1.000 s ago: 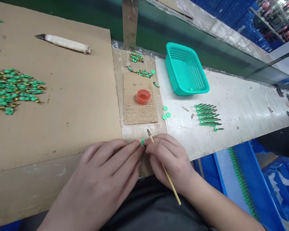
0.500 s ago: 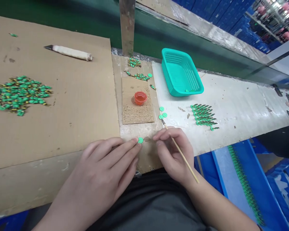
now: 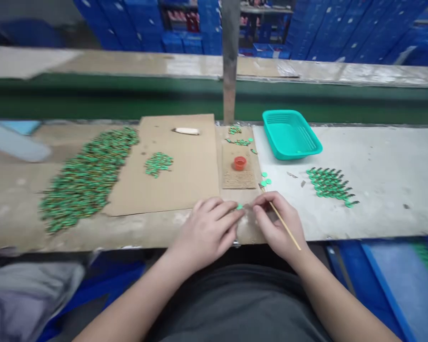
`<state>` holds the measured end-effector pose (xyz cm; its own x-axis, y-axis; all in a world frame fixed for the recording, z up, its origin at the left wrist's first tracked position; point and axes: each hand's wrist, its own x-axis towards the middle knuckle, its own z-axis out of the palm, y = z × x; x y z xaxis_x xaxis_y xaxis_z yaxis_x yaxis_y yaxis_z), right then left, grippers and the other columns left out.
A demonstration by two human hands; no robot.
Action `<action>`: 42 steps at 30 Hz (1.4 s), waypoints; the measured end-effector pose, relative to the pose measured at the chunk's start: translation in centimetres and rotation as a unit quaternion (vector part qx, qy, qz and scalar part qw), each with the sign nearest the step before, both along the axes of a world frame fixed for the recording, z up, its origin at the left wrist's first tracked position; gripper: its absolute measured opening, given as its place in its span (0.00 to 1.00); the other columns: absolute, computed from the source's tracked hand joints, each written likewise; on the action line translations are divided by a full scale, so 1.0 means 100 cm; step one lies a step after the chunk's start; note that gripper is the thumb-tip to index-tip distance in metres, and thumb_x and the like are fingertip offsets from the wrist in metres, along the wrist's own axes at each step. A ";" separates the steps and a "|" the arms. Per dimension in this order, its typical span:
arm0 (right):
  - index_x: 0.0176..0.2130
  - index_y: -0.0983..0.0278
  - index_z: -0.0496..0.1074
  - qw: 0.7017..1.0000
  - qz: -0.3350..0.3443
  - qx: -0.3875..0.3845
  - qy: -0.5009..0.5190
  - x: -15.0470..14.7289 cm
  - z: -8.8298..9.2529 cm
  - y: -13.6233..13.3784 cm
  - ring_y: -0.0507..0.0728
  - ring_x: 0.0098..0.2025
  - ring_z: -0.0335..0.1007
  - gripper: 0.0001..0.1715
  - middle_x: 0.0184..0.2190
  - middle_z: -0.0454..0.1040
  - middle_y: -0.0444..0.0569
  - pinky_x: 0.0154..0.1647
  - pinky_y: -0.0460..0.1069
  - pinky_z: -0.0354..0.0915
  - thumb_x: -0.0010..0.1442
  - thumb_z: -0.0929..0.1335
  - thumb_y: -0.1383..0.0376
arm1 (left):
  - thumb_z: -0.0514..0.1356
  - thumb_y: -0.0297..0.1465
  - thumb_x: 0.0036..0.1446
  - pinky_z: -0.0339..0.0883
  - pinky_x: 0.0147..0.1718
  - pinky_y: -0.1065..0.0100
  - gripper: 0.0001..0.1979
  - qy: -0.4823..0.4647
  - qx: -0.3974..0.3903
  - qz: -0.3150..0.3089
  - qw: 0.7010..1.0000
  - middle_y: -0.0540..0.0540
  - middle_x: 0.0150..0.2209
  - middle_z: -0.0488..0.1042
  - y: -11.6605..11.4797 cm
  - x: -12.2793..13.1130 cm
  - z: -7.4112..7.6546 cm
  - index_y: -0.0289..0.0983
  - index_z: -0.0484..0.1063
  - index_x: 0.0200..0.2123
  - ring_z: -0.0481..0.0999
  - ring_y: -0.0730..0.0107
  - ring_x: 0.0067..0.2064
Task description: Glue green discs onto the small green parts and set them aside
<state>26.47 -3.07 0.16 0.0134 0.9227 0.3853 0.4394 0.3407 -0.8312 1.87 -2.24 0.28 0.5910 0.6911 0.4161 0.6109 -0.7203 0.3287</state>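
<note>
At the table's near edge, my left hand (image 3: 209, 230) has its fingertips together at the rim of a small green disc (image 3: 239, 206), holding it against the surface. My right hand (image 3: 280, 225) is closed round a thin brush (image 3: 286, 225) with a pale wooden handle. The brush's dark tip points away from me, close to a few loose green discs (image 3: 264, 183). Beyond my hands, a small red cup (image 3: 240, 163) stands on a piece of cardboard (image 3: 231, 180). Blur hides fine detail on the held disc.
A turquoise basket (image 3: 292, 154) stands back right. Before it are rows of green discs with dark twisted stems (image 3: 328, 184). Leftward lie a cardboard sheet (image 3: 189, 180), a white-wrapped blade (image 3: 187, 131) and a large heap of green pieces (image 3: 89, 175). A metal post (image 3: 229, 71) rises behind.
The view has swung left and up, bringing the large green heap and the blue crates behind into sight. Both hands keep nearly the same pose at the disc and brush.
</note>
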 end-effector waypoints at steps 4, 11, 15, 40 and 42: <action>0.42 0.57 0.79 1.000 0.006 0.009 0.018 -0.002 -0.002 -0.001 0.58 0.38 0.86 0.03 0.37 0.86 0.45 0.43 0.50 0.82 0.74 0.74 0.64 | 0.65 0.30 0.79 0.82 0.59 0.51 0.12 0.000 -0.015 -0.002 1.000 0.44 0.62 0.91 -0.006 0.001 0.003 0.44 0.87 0.58 0.88 0.54 0.59; 0.50 0.57 0.83 0.995 -0.026 -0.028 0.090 0.000 -0.015 -0.011 0.56 0.32 0.85 0.19 0.33 0.86 0.45 0.38 0.49 0.83 0.88 0.67 0.51 | 0.60 0.35 0.81 0.85 0.50 0.60 0.15 -0.042 -0.038 0.234 0.971 0.43 0.48 0.91 0.006 -0.085 0.011 0.42 0.87 0.55 0.89 0.60 0.45; 0.50 0.57 0.84 0.999 -0.006 0.002 0.042 0.004 -0.014 -0.012 0.57 0.31 0.85 0.13 0.31 0.85 0.44 0.36 0.48 0.84 0.83 0.72 0.53 | 0.65 0.40 0.77 0.83 0.56 0.52 0.13 0.010 -0.060 0.426 0.903 0.39 0.48 0.88 0.046 -0.195 0.043 0.39 0.86 0.50 0.86 0.56 0.46; 0.47 0.59 0.84 0.988 0.136 0.032 0.065 -0.014 0.027 -0.020 0.59 0.36 0.89 0.07 0.37 0.90 0.49 0.41 0.52 0.85 0.79 0.73 0.65 | 0.83 0.69 0.49 0.76 0.28 0.65 0.37 -0.389 -0.295 0.237 0.840 0.43 0.30 0.82 0.016 -0.078 0.069 0.40 0.84 0.34 0.78 0.66 0.28; 0.47 0.59 0.84 0.980 0.162 -0.019 0.115 -0.022 0.039 -0.022 0.57 0.35 0.88 0.05 0.36 0.89 0.48 0.41 0.52 0.84 0.77 0.74 0.64 | 0.84 0.67 0.51 0.71 0.23 0.69 0.36 -0.418 -0.310 0.207 0.828 0.45 0.26 0.79 0.006 -0.046 0.064 0.40 0.86 0.34 0.74 0.69 0.25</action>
<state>24.24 -5.23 4.07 -0.1998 0.9063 0.3724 0.1138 0.3989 -0.9099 -2.73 -1.61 6.67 -0.0664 0.9966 0.0493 0.1363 -0.0399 0.9899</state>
